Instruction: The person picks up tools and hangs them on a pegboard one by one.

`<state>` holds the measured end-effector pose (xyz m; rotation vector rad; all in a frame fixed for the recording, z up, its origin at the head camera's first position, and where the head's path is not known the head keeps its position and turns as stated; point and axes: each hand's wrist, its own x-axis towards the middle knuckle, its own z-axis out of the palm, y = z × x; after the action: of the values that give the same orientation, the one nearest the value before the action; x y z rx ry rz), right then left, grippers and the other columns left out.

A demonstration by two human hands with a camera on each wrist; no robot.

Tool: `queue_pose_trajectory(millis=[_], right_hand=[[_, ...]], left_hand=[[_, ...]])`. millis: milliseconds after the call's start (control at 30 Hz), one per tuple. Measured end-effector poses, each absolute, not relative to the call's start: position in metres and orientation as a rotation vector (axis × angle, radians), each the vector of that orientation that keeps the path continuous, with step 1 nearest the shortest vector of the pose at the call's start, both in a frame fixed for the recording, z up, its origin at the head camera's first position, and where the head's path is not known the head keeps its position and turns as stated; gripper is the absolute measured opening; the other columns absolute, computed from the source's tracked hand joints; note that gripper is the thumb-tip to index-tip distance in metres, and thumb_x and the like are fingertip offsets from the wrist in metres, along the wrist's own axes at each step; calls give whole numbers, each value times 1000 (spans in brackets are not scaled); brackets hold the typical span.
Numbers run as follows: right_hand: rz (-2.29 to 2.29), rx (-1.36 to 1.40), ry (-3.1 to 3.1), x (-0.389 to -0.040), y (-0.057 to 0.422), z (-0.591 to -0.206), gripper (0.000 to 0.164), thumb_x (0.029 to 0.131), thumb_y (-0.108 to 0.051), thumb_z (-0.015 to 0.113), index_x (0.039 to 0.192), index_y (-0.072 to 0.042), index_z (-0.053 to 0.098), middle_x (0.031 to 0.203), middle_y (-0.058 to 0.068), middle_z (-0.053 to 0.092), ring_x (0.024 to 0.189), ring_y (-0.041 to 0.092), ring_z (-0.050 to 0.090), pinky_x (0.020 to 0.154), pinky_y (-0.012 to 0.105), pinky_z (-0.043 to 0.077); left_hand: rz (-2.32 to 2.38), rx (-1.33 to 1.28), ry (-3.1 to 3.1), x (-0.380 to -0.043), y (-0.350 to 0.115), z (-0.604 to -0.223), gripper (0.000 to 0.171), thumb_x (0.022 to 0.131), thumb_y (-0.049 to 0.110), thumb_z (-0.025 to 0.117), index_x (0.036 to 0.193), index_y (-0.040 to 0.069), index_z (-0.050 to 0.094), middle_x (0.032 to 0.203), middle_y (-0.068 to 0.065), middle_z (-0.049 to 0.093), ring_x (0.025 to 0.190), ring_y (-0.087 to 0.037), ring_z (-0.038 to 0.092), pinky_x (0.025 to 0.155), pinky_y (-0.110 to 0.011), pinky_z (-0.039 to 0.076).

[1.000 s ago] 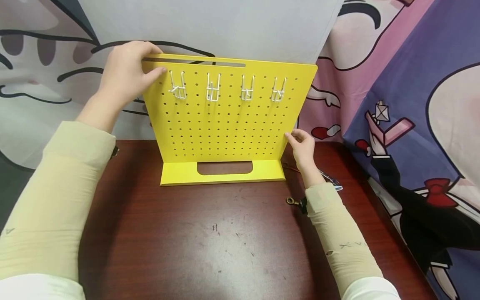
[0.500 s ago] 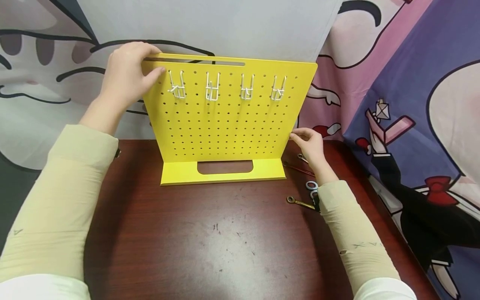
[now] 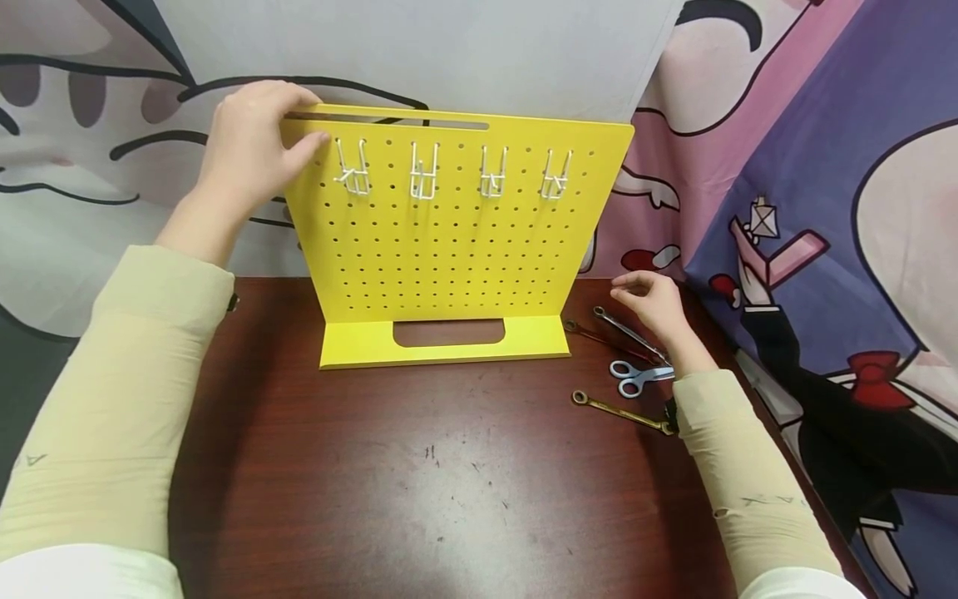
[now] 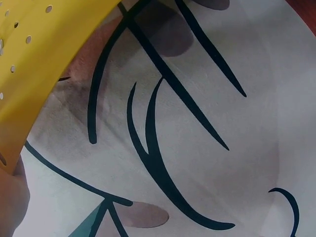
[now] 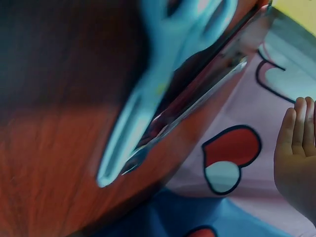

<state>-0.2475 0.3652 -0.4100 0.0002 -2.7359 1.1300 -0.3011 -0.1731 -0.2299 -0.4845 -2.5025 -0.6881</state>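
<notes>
While the left hand (image 3: pixel 250 140) grips the upright yellow perforated board (image 3: pixel 449 241) by its upper left corner, thumb in front, the right hand (image 3: pixel 659 308) hovers with relaxed fingers near the right edge of the dark red-brown worktop (image 3: pixel 449 466). Close by lie a silver metal wrench (image 3: pixel 632 336), a reddish metal wrench (image 3: pixel 609 342), pale-blue scissors (image 3: pixel 649 376) and a brass-coloured wrench (image 3: pixel 621 412); the board, bearing four white wire hooks (image 3: pixel 422 197), stands by the back edge.

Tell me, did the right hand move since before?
Yes. In the head view, the right hand has moved rightward, away from the yellow pegboard.
</notes>
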Motion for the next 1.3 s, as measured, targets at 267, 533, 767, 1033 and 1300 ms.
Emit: queue_pose_trajectory(millis=[267,533,767,1033,1300], right_hand=[[909,50,-2899,-243,382,-426,22,94,-8,77,113,4,76,105,25,79,77,-10,60,70,4,43],[888,38,-2957,-242,393,-443,23,91,-5,79,112,5,76,106,27,79,78,-7,62,71,4,42],[921,3,-2954,-244,400,-450,25,90,-5,81,111,7,76,105,28,78,76,-6,60,68,5,43],[960,9,-2998,-248,402,-456,27,90,-5,81,112,10,75,106,31,77,77,-4,61,67,4,44],[918,28,-3017,-250,401,-462,26,90,-7,82,110,8,76,97,25,76,77,-2,58,70,10,42]], left_hand=[[-688,-490,-2492,-302,-174,-230,35,102,14,69,134,-2,68,141,-23,68,137,-43,58,124,-51,40],[-686,-499,-2499,-301,-173,-230,36,103,14,69,135,-2,67,141,-23,68,135,-43,58,122,-52,41],[-672,-497,-2503,-301,-173,-229,35,103,15,68,135,-1,67,140,-23,69,133,-43,59,121,-53,42],[-670,-491,-2505,-300,-173,-229,36,103,15,68,135,-1,67,140,-23,68,134,-42,58,121,-53,42],[-676,-488,-2500,-300,-173,-230,37,103,15,69,136,-2,67,141,-23,68,136,-42,58,123,-51,40]])
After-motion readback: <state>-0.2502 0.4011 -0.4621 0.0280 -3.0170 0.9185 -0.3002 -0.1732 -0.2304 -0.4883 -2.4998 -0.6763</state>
